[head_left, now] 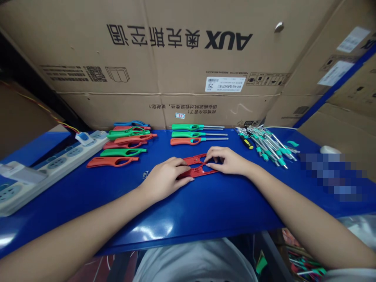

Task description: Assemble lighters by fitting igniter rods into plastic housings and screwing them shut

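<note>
Two red lighter casing halves [196, 171] lie side by side on the blue table, hollow side up, with their looped trigger ends to the right. My left hand [168, 175] covers their left ends, fingers and thumb closed around the red plastic. At the looped ends, my right hand [227, 160] has thumb and fingers pinched together; whatever small thing is between the fingertips is hidden. Small metal pieces [145, 174] lie just left of my left hand.
At the back left are stacked red, green and blue casings [126, 143]. Several lighters with metal tubes [199, 134] lie behind my hands. To the right are a pile of metal tubes with teal ends [268, 147] and a yellow-black screwdriver [246, 142]. A power strip [55, 166] runs along the left.
</note>
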{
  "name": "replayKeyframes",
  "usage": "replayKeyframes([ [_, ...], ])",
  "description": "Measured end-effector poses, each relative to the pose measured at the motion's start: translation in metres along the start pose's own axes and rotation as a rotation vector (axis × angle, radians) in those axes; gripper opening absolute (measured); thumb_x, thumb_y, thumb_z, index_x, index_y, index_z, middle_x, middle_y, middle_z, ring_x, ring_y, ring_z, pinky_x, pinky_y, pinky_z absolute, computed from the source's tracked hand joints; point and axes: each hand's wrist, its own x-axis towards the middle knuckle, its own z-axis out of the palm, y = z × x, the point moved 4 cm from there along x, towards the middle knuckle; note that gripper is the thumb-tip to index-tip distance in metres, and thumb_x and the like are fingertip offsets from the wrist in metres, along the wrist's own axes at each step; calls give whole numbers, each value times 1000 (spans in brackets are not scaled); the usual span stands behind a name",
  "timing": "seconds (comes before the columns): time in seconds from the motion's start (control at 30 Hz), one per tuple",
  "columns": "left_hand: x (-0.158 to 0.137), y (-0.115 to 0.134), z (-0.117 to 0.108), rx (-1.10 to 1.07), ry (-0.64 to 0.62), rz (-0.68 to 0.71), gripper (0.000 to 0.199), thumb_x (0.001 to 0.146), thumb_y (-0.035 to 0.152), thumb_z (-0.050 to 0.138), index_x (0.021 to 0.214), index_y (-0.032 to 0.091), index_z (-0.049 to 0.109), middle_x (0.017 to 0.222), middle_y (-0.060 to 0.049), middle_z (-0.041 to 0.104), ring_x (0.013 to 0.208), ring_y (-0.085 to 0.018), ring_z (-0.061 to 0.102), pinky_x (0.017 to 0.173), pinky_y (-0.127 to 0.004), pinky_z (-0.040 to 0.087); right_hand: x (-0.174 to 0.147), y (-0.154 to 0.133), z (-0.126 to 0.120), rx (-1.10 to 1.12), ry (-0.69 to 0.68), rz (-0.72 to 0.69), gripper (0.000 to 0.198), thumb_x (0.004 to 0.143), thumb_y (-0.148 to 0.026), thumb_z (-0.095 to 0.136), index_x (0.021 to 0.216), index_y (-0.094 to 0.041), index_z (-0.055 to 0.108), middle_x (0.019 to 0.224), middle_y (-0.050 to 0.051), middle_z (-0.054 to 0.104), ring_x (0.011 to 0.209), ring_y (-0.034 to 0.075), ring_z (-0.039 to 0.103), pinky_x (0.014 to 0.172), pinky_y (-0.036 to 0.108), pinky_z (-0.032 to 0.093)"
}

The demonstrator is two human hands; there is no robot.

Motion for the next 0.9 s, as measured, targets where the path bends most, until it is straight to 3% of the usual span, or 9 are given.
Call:
replayKeyframes([
  [0.2,0,-1,0,-6,-16,-21,28,94,44,65,109,23,76,114,-7,72,105,-25,67,87,-36,56,-1,0,-1,-89,-18,18,24,93,-34,64,109,-19,73,111,9,66,89,16,63,78,28,50],
  [0.3,0,-3,-1,-19,-11,-30,26,94,42,66,108,23,76,115,-7,72,105,-25,67,87,-36,56,-2,9,-19,-269,117,114,28,95,-39,60,113,-22,72,120,9,66,99,20,65,82,31,51],
  [0.37,0,-5,-2,-22,-12,-26,26,94,41,66,109,23,76,115,-7,71,105,-25,67,88,-36,56,-8,19,-43,-440,287,309,26,97,-34,54,109,-22,73,117,10,70,100,24,67,83,34,51],
  [0.43,0,-7,-3,-26,-18,-19,26,93,41,66,110,23,76,116,-7,72,105,-25,67,88,-36,56,-23,34,-70,-566,427,639,29,96,-27,50,112,-22,72,105,11,74,96,28,69,79,36,50],
  [0.5,1,-10,-4,-29,-22,-14,26,92,41,68,110,24,77,115,-7,72,105,-25,67,87,-36,57,-39,49,-92,-613,423,903,32,92,-22,50,117,-21,70,101,13,75,92,30,70,74,36,50],
  [0.6,1,-12,-7,-23,-3,-17,25,90,40,70,106,23,78,115,-7,72,104,-26,68,86,-36,57,-61,72,-111,-615,342,1133,44,80,-18,60,124,-18,65,106,16,73,96,32,69,71,34,50],
  [0.77,3,-13,-8,-25,17,3,27,87,39,73,106,20,76,115,-9,72,109,-28,66,90,-39,57,-73,96,-115,-653,260,1167,25,76,-25,68,99,-16,72,112,19,66,98,31,66,78,36,50],
  [0.9,3,-12,-4,-63,6,33,26,91,40,69,108,20,74,114,-9,71,109,-27,66,93,-40,56,-72,102,-111,-644,268,1179,20,75,-22,68,94,-15,72,110,19,63,91,28,66,76,36,51],
])
